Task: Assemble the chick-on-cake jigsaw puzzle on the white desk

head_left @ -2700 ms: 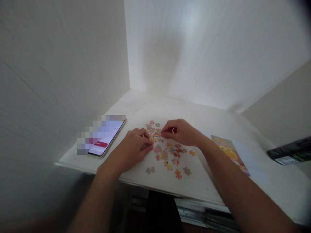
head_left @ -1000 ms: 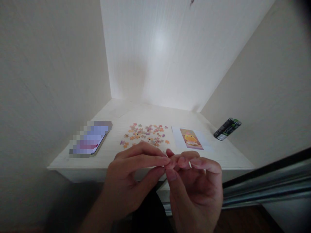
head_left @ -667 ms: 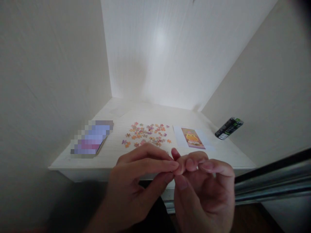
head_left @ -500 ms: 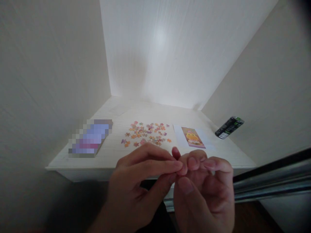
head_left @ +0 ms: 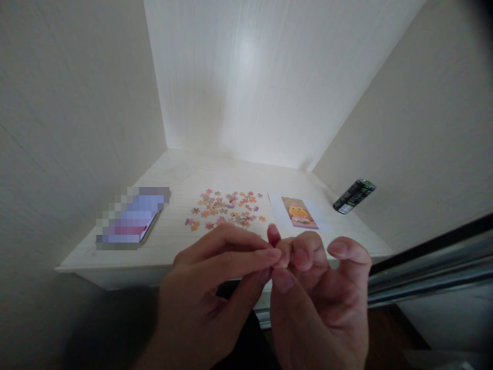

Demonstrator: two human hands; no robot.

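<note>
My left hand [head_left: 215, 288] is closed in a pinch, its thumb and fingertips meeting on a fingertip of my right hand. My right hand [head_left: 319, 298] is turned palm up with its fingers loosely curled and partly apart; nothing shows in its palm. Its thumb tip lies close to the pinched spot. Both hands are held in front of the table edge. Beyond them, loose jigsaw puzzle pieces [head_left: 231, 205] lie spread on the white tabletop [head_left: 246, 177]. A picture card [head_left: 300, 213] of a yellow figure rests on a white sheet to their right.
A phone [head_left: 134, 216], partly pixelated, lies at the left of the tabletop. Near the right wall stands a dark can [head_left: 354, 196]. Pale walls enclose the table at the back and both sides. A dark metal rail [head_left: 431, 267] runs along the lower right.
The view has shifted slightly, so the tabletop things appear further left. My right index finger has spread away from its neighbours, and its thumb has risen nearer the pinch. My left hand keeps its pinch.
</note>
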